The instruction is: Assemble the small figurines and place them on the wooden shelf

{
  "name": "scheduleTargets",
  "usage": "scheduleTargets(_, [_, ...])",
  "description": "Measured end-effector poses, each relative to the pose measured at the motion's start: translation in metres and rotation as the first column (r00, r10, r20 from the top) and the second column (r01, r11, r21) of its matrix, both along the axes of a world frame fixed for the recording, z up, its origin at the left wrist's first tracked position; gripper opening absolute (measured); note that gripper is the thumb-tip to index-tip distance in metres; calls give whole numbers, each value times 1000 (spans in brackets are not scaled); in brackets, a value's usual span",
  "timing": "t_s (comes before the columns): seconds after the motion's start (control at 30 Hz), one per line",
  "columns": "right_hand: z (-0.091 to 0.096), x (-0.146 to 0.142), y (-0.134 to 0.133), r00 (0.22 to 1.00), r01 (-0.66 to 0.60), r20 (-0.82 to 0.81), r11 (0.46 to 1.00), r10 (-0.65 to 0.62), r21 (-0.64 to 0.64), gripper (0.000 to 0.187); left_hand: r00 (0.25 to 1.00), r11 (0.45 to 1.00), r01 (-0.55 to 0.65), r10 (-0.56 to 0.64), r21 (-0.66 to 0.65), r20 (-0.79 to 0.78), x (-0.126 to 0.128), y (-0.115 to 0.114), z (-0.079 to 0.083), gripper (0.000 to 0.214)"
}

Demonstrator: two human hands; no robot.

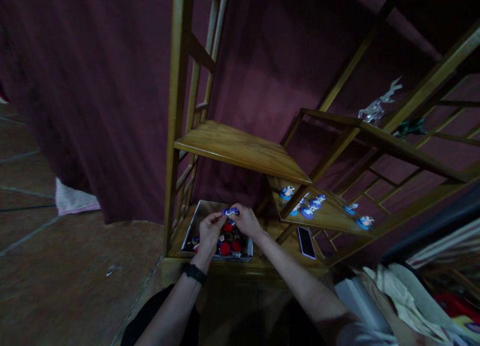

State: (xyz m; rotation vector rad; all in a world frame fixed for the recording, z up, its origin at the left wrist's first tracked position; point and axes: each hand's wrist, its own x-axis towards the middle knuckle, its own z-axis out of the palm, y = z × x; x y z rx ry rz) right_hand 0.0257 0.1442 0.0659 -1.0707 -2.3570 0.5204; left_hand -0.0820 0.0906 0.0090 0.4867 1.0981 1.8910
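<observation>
Both hands hover over an open box (pixel 195 217) of small red and blue figurines on the bottom shelf of a wooden rack. My right hand (pixel 247 221) is closed on a small blue-based figurine (pixel 231 212). My left hand (pixel 210 228), with a black band on the wrist, has its fingertips pinched close beside that figurine; I cannot make out whether they touch it. Several more blue-based figurines (pixel 307 205) stand on the low shelf to the right.
A phone (pixel 306 242) lies flat on the bottom shelf right of the box. A bare wooden shelf (pixel 240 148) juts out above. A clear glass figure (pixel 377 106) sits on a high right shelf. Dark red curtain behind; papers and cloth at lower right.
</observation>
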Motion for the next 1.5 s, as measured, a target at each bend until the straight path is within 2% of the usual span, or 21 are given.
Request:
scheduleTargets(0.1, [-1,0,2,1000,-23,-8,1000,23,-20,12,997,1000,24,-23,-11,72,-1,3,-5,19])
scheduleTargets(0.17, [-5,1,4,998,-42,-57,997,38,-67,11,983,996,87,-81,-26,166,-3,5,-8,13])
scheduleTargets(0.27, [-17,5,6,974,-52,-227,969,-3,-240,17,929,977,207,-182,-44,324,-6,7,-13,12])
scheduleTargets(0.37, [-34,18,1,881,-47,-439,889,-178,-455,24,884,966,255,-220,-31,413,-7,6,-16,19])
scheduleTargets(0.43, [-43,30,-8,800,-43,-504,806,-326,-590,27,878,960,277,-234,-44,417,-8,4,-17,23])
scheduleTargets(0.5, [-47,42,-19,720,-90,-542,717,-432,-691,30,878,952,298,-245,-71,411,-8,2,-17,24])
scheduleTargets(0.57, [-45,52,-30,648,-172,-580,647,-493,-743,34,878,948,305,-244,-88,412,-7,0,-16,23])
scheduleTargets(0.67, [-36,56,-43,574,-253,-615,597,-541,-761,37,878,939,329,-266,-100,399,-1,-8,-12,21])
scheduleTargets(0.73, [-31,55,-51,564,-275,-622,586,-543,-762,37,879,923,368,-308,-108,365,4,-18,-10,20])
scheduleTargets(0.83, [-29,50,-63,593,-310,-627,576,-505,-756,35,883,908,399,-343,-129,322,11,-39,-8,18])
scheduleTargets(0.97, [-38,45,-85,642,-299,-583,537,-498,-789,31,899,918,362,-299,-161,319,15,-69,-10,17])
scheduleTargets(1.13, [-48,46,-113,619,-266,-556,518,-555,-813,30,912,915,361,-307,-179,272,18,-94,-14,13])
scheduleTargets(1.3, [-51,50,-124,596,-173,-522,537,-611,-826,26,914,901,395,-365,-178,176,27,-102,-17,13])
scheduleTargets(1.37, [-52,52,-124,570,-138,-525,556,-632,-820,24,909,895,410,-386,-174,157,31,-101,-19,14])
scheduleTargets(1.5, [-54,53,-126,496,-146,-563,576,-661,-805,21,899,883,436,-417,-174,135,35,-97,-22,13])
